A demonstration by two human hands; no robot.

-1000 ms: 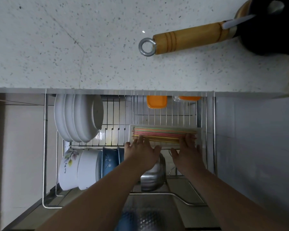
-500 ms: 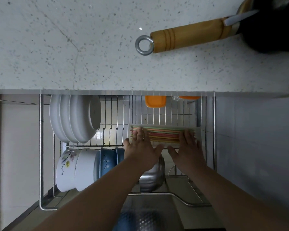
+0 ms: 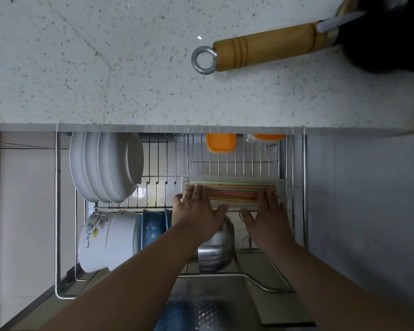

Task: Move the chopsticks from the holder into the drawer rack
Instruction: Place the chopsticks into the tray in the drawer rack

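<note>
Pastel chopsticks point(image 3: 232, 192), pink, yellow, green and orange, lie side by side in a clear plastic tray point(image 3: 282, 187) that sits in the silver wire drawer rack point(image 3: 57, 211), a little right of the middle of the frame. Both hands are flat and spread out with the palms down. The left hand point(image 3: 197, 211) has its fingertips on the left ends of the chopsticks, and the right hand point(image 3: 267, 215) has its fingertips on the right ends. The fingers are not curled around anything, so neither hand is gripping; they only press on top. Left of the tray, in the middle left of the frame, white plates point(image 3: 105, 167) stand on edge in the rack. Below them, white bowls with a leaf picture point(image 3: 101, 240) and blue bowls point(image 3: 151, 226) stand in a row. A shiny steel bowl point(image 3: 216, 249) shows under the left wrist. Two orange plastic lids point(image 3: 221, 143) peek out at the back of the rack, just under the edge of the speckled white stone counter point(image 3: 105, 68), which fills the top of the frame. A dark pan with a long wooden handle point(image 3: 265, 48) and a metal ring on its end lies on the counter in the upper right.
</note>
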